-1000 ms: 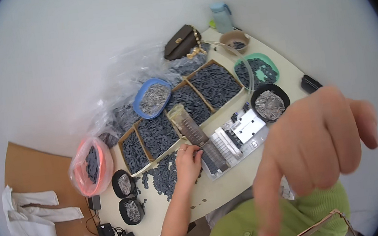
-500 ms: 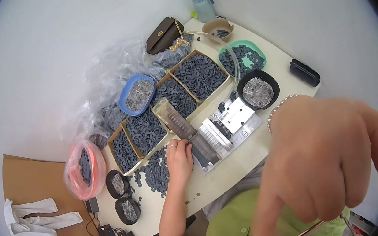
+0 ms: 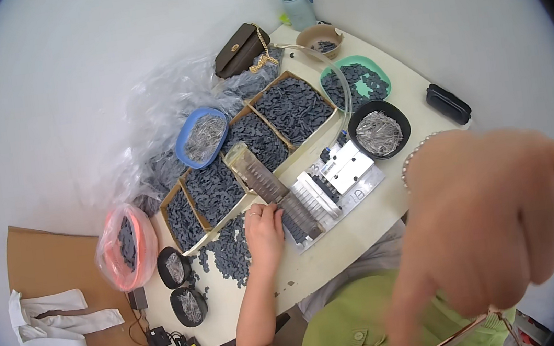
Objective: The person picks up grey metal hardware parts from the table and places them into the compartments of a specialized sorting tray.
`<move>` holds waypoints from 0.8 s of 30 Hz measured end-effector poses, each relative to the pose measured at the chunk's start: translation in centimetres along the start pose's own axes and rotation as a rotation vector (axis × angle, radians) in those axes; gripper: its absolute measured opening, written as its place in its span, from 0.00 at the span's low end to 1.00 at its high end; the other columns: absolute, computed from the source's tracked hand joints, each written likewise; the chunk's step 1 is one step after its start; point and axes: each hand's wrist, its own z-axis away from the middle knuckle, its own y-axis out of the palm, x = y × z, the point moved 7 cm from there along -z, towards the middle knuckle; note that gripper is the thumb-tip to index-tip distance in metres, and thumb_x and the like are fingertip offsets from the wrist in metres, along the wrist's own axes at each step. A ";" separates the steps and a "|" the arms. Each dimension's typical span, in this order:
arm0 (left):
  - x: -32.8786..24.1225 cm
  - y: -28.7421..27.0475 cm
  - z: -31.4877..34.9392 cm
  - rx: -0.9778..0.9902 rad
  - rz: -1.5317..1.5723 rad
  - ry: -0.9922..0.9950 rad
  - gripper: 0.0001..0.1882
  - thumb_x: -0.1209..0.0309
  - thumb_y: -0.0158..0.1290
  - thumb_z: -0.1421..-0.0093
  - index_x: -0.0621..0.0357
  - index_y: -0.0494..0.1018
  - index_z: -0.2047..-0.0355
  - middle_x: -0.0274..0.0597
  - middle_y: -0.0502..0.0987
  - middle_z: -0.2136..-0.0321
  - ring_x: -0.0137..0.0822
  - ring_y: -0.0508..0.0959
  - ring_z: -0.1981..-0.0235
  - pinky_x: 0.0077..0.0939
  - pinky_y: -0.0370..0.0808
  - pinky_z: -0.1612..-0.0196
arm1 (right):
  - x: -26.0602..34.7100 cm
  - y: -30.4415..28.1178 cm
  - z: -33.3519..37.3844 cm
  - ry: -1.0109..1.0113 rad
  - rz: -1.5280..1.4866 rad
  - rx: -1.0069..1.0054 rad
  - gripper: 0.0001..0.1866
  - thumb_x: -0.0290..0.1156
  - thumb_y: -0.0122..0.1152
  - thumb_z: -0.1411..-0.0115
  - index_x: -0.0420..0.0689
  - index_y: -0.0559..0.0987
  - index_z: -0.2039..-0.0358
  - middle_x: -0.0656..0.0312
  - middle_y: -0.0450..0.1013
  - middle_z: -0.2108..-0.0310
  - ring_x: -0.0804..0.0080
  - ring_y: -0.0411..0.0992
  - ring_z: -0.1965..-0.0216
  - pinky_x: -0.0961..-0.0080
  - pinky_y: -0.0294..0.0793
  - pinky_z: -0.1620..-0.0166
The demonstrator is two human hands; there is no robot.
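My left hand [image 3: 265, 235], with a ring on one finger, reaches over the table. Its bent fingers close on the edge of a slotted, brownish clear plastic block [image 3: 266, 182]. That block belongs to a white and metal fixture [image 3: 346, 170] with a clear tube. Large and near the camera is my right hand [image 3: 493, 215], with a pearl bracelet [image 3: 412, 156] at the wrist. One finger stretches down to the lower left, others hang bent and apart; I see nothing in it. Below it shows a thin gold-coloured frame [image 3: 457, 335], partly hidden. Loose dark grey parts [image 3: 233, 254] lie by my left hand.
A divided box [image 3: 281, 164] holds dark grey parts. Metal pins fill a blue tray [image 3: 182, 143] and black bowls [image 3: 400, 118]. Also around: a green bowl [image 3: 381, 67], tan bowl [image 3: 318, 31], bottle [image 3: 299, 11], brown bag [image 3: 238, 50], black case [image 3: 448, 103] and pink basket [image 3: 147, 241].
My right hand has shifted slightly to the right. My left hand keeps its place at the block. The whole view has moved a little.
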 end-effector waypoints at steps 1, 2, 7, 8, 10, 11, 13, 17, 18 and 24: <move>-1.0 0.0 -0.3 0.009 0.027 0.024 0.09 0.76 0.59 0.50 0.65 0.76 0.68 0.47 0.72 0.70 0.47 0.73 0.67 0.37 0.71 0.63 | 0.5 0.6 0.1 0.006 0.011 -0.008 0.24 0.39 0.36 0.37 0.41 0.60 0.88 0.57 0.55 0.83 0.63 0.57 0.85 0.24 0.57 0.55; -1.5 -0.1 -0.5 0.012 0.039 0.031 0.09 0.76 0.60 0.50 0.65 0.77 0.67 0.47 0.72 0.70 0.47 0.73 0.67 0.37 0.71 0.63 | 0.8 0.8 0.4 0.007 0.002 -0.002 0.24 0.39 0.36 0.37 0.41 0.61 0.88 0.57 0.55 0.83 0.63 0.57 0.85 0.23 0.56 0.54; 3.2 0.6 1.4 0.010 0.284 -0.306 0.11 0.76 0.61 0.51 0.65 0.77 0.66 0.46 0.71 0.71 0.44 0.73 0.68 0.32 0.71 0.65 | -0.5 -1.1 0.1 -0.028 -0.058 0.092 0.23 0.38 0.36 0.37 0.41 0.61 0.87 0.58 0.55 0.83 0.63 0.57 0.85 0.22 0.54 0.53; 1.9 -0.1 0.8 -0.007 0.241 -0.226 0.11 0.76 0.62 0.52 0.66 0.77 0.66 0.46 0.71 0.71 0.43 0.73 0.68 0.32 0.71 0.65 | -0.7 -1.0 -0.2 -0.017 -0.046 0.086 0.23 0.38 0.36 0.37 0.41 0.62 0.87 0.58 0.55 0.83 0.64 0.57 0.85 0.22 0.53 0.53; 0.9 -0.3 0.3 -0.026 0.190 -0.131 0.12 0.77 0.62 0.52 0.66 0.76 0.66 0.46 0.71 0.72 0.43 0.73 0.69 0.32 0.71 0.65 | -1.2 -0.7 -0.6 -0.006 -0.031 0.081 0.23 0.37 0.36 0.37 0.41 0.62 0.87 0.59 0.55 0.83 0.64 0.57 0.85 0.21 0.53 0.53; 0.7 -0.4 0.5 -0.027 0.176 -0.113 0.12 0.77 0.62 0.52 0.66 0.76 0.66 0.46 0.71 0.72 0.43 0.73 0.69 0.32 0.71 0.65 | -1.4 -0.3 -0.6 -0.001 -0.026 0.079 0.23 0.37 0.36 0.37 0.41 0.62 0.87 0.59 0.55 0.83 0.64 0.57 0.85 0.21 0.53 0.53; 0.0 -0.4 0.3 -0.050 0.112 -0.024 0.10 0.77 0.61 0.51 0.66 0.76 0.67 0.46 0.71 0.72 0.44 0.72 0.69 0.34 0.70 0.65 | -1.4 0.0 -0.6 0.003 -0.014 0.071 0.22 0.37 0.36 0.38 0.40 0.62 0.87 0.59 0.55 0.83 0.64 0.57 0.85 0.21 0.53 0.53; 1.2 0.5 0.7 -0.009 0.224 -0.141 0.09 0.76 0.60 0.51 0.65 0.77 0.68 0.46 0.71 0.72 0.45 0.72 0.69 0.35 0.70 0.66 | -0.7 -0.5 -0.6 0.006 -0.059 0.082 0.22 0.36 0.36 0.38 0.40 0.63 0.87 0.60 0.56 0.83 0.65 0.58 0.85 0.20 0.52 0.53; 2.7 1.1 1.2 -0.011 0.317 -0.249 0.09 0.76 0.60 0.51 0.64 0.77 0.68 0.46 0.71 0.72 0.45 0.72 0.69 0.35 0.69 0.66 | -0.7 -0.8 -0.7 0.003 -0.079 0.102 0.22 0.36 0.36 0.38 0.40 0.63 0.87 0.60 0.56 0.83 0.65 0.58 0.85 0.20 0.52 0.53; -1.8 -0.6 0.2 -0.065 -0.062 0.122 0.11 0.75 0.60 0.51 0.62 0.78 0.65 0.43 0.72 0.72 0.43 0.72 0.68 0.35 0.68 0.65 | 2.2 1.5 1.2 -0.127 0.027 0.215 0.21 0.32 0.40 0.38 0.39 0.65 0.87 0.60 0.57 0.85 0.65 0.58 0.86 0.28 0.59 0.53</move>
